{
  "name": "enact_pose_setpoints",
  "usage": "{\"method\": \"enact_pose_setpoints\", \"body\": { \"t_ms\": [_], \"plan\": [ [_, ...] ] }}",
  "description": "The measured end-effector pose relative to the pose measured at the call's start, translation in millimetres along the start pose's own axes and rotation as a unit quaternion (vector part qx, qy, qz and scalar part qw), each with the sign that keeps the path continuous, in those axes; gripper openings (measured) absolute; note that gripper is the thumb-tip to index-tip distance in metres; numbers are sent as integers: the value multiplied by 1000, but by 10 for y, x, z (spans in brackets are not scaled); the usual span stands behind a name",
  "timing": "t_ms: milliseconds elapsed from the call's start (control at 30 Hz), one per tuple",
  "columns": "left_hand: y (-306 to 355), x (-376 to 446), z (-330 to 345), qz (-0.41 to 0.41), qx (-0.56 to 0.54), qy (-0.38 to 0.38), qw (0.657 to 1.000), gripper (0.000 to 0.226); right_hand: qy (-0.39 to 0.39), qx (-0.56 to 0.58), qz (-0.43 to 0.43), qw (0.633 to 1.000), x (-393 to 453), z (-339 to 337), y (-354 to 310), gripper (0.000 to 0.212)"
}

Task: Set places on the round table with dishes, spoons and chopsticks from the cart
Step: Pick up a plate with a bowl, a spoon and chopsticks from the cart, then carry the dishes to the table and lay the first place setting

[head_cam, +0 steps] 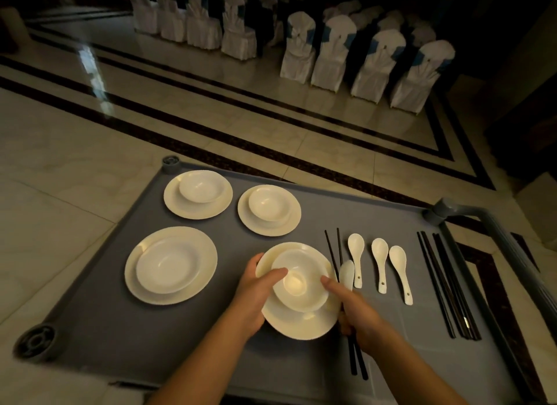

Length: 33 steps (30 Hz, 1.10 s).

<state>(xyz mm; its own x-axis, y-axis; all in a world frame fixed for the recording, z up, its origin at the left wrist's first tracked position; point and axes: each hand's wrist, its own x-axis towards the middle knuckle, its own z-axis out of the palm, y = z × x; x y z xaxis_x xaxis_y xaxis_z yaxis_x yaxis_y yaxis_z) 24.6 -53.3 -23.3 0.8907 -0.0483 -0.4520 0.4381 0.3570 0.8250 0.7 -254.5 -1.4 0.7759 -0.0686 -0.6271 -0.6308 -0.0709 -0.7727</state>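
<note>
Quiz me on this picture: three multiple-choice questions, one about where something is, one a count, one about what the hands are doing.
1. Where are the loose spoons relative to the held plate?
A. To its right
B. To its left
C. Stacked on it

2. How many plate-and-bowl sets sit on the cart untouched by any hand?
A. One
B. Three
C. Five

3. What does the right hand hold along with the plate's edge?
A. A cup
B. A napkin
C. Black chopsticks

Answers: 1 A, the spoons lie on the cart right of the plate. 2 B, three sets lie beyond and left of the left hand. 3 C, dark sticks run through its grip.
</note>
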Motion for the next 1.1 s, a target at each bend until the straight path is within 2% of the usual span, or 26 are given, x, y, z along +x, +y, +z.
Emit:
{"method": "enact_pose_setpoints", "body": {
  "t_ms": [133,233,367,433,500,733,800,900,1000,1100],
  "plan": [
    [89,-45,97,11,-27,20,999,38,-12,-26,-35,999,16,-70,-180,61],
    [137,-120,146,30,-41,52,997,40,-32,-51,-61,996,58,-89,-364,57],
    [152,-291,234,74,-64,144,985,40,-97,-96,-89,987,77,-95,-605,76],
    [130,-429,261,96,-75,198,973,37,-132,-110,-106,979,74,-81,-679,67],
    [99,-602,275,115,-93,234,961,44,-168,-116,-121,971,45,-51,-707,57],
    [17,-1323,291,179,-144,293,928,45,-276,-135,-116,945,-190,180,-670,32],
    [-62,-1558,286,190,-152,336,910,43,-303,-154,-119,933,-313,284,-643,33],
    [-205,-1986,224,215,-185,394,874,40,-352,-191,-132,907,-593,514,-546,46],
    [-359,-2542,127,249,-209,446,834,39,-415,-223,-143,870,-990,791,-369,48],
    [-612,-3221,71,275,-233,512,780,36,-481,-264,-152,822,-1498,1030,-81,59]
  ]
}}
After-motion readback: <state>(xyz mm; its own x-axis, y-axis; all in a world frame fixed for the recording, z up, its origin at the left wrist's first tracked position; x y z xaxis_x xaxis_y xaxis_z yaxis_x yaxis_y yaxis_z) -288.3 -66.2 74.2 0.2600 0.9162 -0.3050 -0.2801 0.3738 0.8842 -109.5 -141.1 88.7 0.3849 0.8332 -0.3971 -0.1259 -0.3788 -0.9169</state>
